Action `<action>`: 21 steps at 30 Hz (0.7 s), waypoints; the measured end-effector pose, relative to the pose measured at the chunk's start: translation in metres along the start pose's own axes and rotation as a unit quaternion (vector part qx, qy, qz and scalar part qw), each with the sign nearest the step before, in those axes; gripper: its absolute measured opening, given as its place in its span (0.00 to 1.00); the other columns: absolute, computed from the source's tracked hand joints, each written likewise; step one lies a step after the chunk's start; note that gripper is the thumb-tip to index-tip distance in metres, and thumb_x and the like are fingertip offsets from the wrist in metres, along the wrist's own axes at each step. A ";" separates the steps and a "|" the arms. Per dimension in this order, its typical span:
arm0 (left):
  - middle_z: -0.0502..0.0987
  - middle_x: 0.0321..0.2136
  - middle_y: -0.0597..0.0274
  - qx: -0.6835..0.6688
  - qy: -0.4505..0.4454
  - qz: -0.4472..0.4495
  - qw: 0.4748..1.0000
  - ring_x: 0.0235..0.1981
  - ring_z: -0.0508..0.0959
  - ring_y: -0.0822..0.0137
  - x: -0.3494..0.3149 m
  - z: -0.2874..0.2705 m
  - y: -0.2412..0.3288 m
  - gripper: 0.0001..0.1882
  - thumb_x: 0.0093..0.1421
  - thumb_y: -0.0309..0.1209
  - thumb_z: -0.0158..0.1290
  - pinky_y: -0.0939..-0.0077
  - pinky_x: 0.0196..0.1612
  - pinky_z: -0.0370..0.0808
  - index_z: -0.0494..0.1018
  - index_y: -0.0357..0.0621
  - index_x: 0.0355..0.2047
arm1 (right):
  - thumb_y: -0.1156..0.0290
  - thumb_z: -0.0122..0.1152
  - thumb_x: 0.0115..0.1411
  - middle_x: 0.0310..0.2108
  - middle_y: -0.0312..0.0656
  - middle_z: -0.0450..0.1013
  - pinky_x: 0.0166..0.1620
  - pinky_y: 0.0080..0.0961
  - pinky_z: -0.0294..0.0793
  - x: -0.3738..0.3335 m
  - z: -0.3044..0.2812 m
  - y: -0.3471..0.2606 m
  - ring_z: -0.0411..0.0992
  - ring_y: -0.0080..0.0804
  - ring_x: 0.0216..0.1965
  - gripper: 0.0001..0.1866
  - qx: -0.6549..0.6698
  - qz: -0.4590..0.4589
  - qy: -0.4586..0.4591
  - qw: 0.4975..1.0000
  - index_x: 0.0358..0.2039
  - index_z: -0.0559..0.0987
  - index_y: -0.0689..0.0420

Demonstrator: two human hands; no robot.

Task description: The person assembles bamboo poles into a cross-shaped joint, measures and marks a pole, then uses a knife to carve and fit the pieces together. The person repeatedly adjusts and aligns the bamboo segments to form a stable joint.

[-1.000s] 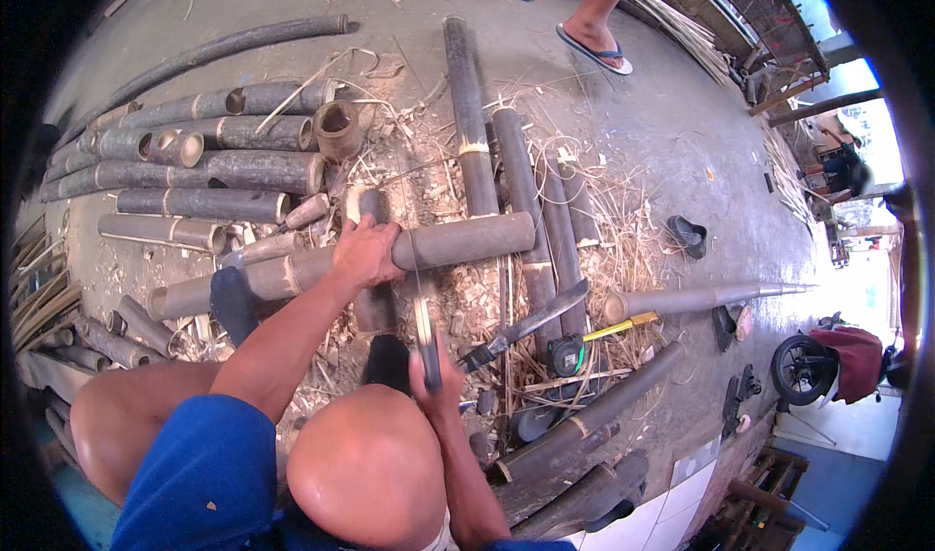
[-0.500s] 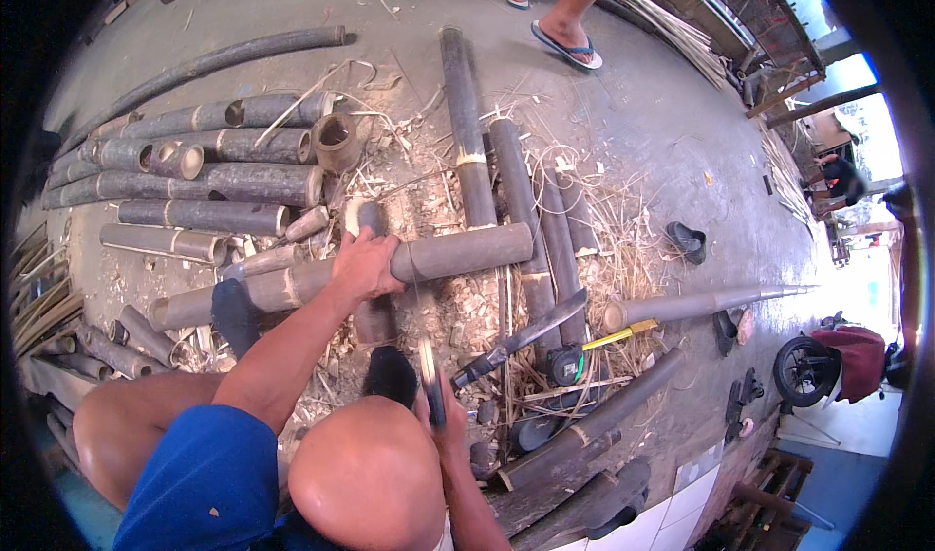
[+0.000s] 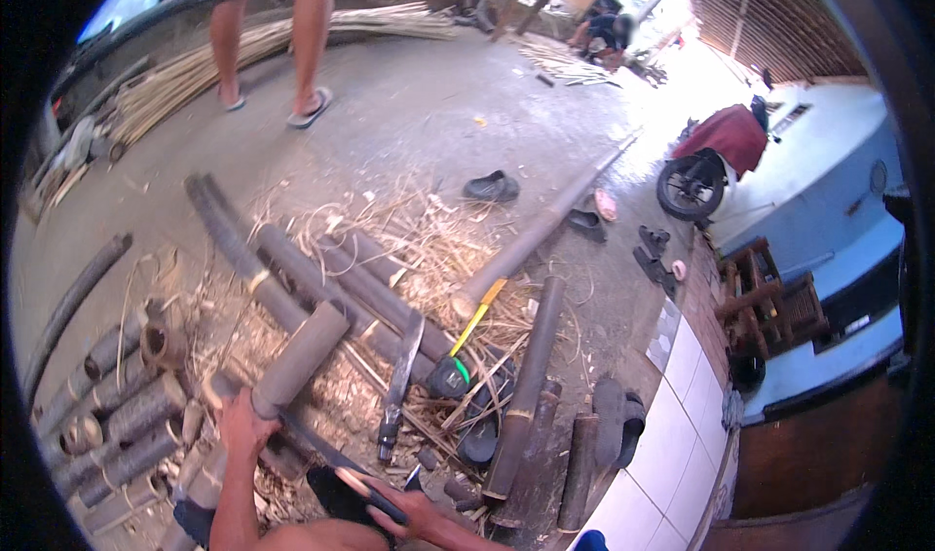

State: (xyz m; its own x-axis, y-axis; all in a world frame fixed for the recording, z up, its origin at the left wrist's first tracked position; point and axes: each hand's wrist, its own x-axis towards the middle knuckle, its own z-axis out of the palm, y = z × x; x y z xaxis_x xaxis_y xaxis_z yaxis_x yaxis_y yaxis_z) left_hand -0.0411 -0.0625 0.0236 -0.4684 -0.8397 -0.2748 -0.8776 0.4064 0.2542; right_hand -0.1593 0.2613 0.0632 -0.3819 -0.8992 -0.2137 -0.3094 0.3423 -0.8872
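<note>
My left hand (image 3: pixel 243 426) is closed over a thick bamboo pole (image 3: pixel 304 356), which lies across other bamboo pieces. In my right hand (image 3: pixel 421 514) is the handle of a hand saw (image 3: pixel 362 491). Its narrow dark blade points up and left, its far end against the pole just beside my left hand. The teeth are too small to make out. To the right of the pole lies a machete (image 3: pixel 401 381) with a dark handle. Beside it is a tape measure (image 3: pixel 449 377), its yellow tape partly pulled out.
Several cut bamboo lengths (image 3: pixel 146 405) lie at left, and others (image 3: pixel 526 395) at right. Wood shavings (image 3: pixel 448 239) cover the floor. A long pole (image 3: pixel 545 222) stretches away near loose sandals (image 3: pixel 492 187). Another person's legs (image 3: pixel 307 45) stand far left; a motorbike (image 3: pixel 696 176) is parked far right.
The view has swung to the right, so the pole and both hands appear lower and further left. My left hand stays on the pole and my right keeps hold of the saw.
</note>
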 end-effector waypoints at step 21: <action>0.81 0.51 0.59 0.005 -0.032 0.003 0.999 0.58 0.72 0.52 -0.007 -0.012 0.000 0.39 0.39 0.50 0.71 0.47 0.61 0.65 0.74 0.48 0.51 | 0.58 0.64 0.66 0.28 0.52 0.78 0.30 0.38 0.78 0.130 0.059 0.000 0.81 0.48 0.27 0.31 -0.006 -0.077 0.040 0.996 0.66 0.71 0.56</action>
State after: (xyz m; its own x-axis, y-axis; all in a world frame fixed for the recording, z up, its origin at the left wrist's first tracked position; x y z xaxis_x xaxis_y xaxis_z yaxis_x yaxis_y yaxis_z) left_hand -0.0364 -0.0606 0.0363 -0.4793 -0.8123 -0.3321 -0.8754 0.4156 0.2469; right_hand -0.1577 0.1289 0.0114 -0.3971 -0.9168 -0.0426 -0.3796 0.2063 -0.9019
